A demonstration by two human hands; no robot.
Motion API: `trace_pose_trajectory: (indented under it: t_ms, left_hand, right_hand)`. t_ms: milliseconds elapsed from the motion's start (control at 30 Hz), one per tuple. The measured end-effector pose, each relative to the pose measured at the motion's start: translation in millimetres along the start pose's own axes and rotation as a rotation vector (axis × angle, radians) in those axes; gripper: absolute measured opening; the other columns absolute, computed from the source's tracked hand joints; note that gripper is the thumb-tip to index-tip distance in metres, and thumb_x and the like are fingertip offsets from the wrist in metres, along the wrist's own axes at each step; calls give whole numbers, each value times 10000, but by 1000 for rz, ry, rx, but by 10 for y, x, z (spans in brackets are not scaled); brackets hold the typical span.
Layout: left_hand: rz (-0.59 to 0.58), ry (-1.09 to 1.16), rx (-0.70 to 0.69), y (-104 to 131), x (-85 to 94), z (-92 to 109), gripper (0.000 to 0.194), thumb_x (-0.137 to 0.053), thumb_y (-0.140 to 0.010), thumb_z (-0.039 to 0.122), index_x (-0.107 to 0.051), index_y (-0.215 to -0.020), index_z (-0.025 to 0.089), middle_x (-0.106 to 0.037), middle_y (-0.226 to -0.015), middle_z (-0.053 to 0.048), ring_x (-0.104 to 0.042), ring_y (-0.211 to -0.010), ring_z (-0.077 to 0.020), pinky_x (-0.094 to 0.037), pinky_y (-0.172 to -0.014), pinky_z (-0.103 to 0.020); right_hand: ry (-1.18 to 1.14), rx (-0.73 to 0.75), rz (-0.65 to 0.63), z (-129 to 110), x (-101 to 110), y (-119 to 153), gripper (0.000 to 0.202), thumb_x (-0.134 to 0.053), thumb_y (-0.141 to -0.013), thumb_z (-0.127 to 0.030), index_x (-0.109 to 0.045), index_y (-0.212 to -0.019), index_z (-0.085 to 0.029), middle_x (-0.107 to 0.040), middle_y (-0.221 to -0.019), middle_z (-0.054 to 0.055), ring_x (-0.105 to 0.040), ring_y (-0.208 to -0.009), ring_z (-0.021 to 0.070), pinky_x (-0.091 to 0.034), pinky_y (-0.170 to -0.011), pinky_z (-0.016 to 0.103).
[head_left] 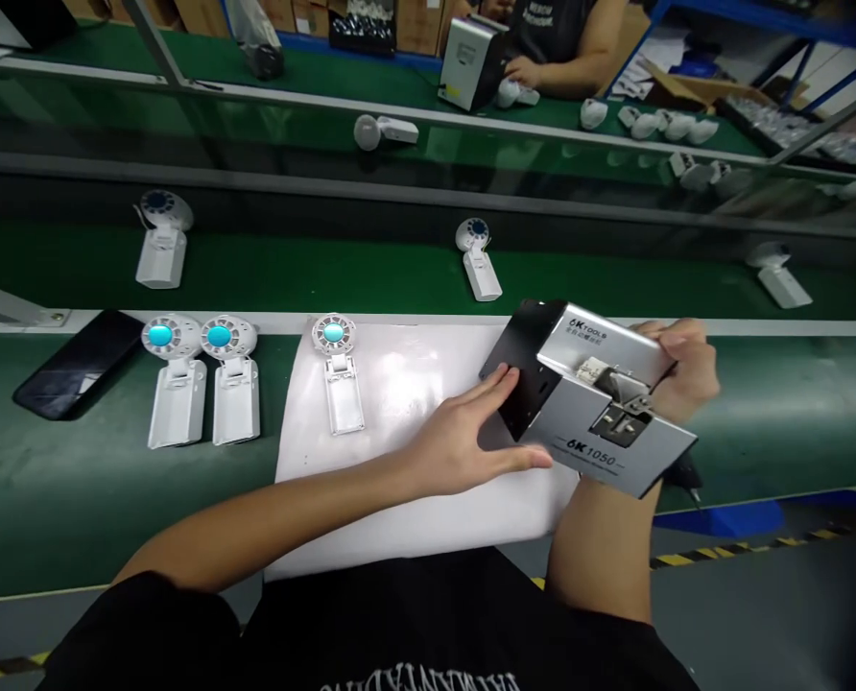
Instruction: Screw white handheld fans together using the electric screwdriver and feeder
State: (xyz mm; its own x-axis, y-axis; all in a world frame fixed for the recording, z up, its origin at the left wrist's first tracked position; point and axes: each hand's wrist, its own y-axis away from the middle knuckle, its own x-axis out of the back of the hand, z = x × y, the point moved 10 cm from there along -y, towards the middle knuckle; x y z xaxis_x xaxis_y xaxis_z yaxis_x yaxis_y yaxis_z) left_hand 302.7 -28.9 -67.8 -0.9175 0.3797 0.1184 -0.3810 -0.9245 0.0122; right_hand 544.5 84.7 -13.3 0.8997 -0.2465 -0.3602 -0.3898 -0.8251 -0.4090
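Tilted above the white mat is a silver and black screw feeder, marked 6K 1050. My left hand presses its fingers on the black side, with the thumb along the lower edge. At the opposite end, my right hand is closed around the silver housing; some of its fingers are hidden behind it. A white handheld fan housing with a bright blue disc lies on the mat, left of the feeder. Beside the mat are two similar fan housings.
A black phone rests at the left. Along the green belt beyond the bench edge lie white fan parts. Across it, a co-worker's hand is by another feeder. A dark tool tip shows under my feeder.
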Motion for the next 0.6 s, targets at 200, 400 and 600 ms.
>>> trace_pose_trajectory:
  t_ms: [200,400,600]
  left_hand:
    - [-33,-130,-283,79,-65,118,1078,-818,-993,542,-142,-1817,377,-164,-1882,-47,-237,-1729,-338,-308,-1428,-537]
    - [-15,-342,-385,-114,-33,-230,949,-534,-1133,219,118,-1801,388,-103,-1901,-62,-210,-1746,-302,-277,-1438,-531]
    - [-35,-490,-345,-137,-82,-395,855,-324,-1143,113,139,-1788,430,-115,-1902,-29,-212,-1751,-268,-187,-1452,-598]
  right_hand:
    - [41,266,-116,-535,-185,-136,202,-643,-669,-369,-501,-566,-269,-396,-480,3,-400,-537,176,-431,-757,452]
    - [90,462,-123,-645,-344,151,380,-521,-872,-401,-497,-513,-277,-363,-430,-13,-364,-512,186,-441,-868,511]
    - [145,417,-102,-288,-48,275,352,-568,-914,-383,-587,-583,-264,-416,-518,-15,-404,-585,196,-423,-891,502]
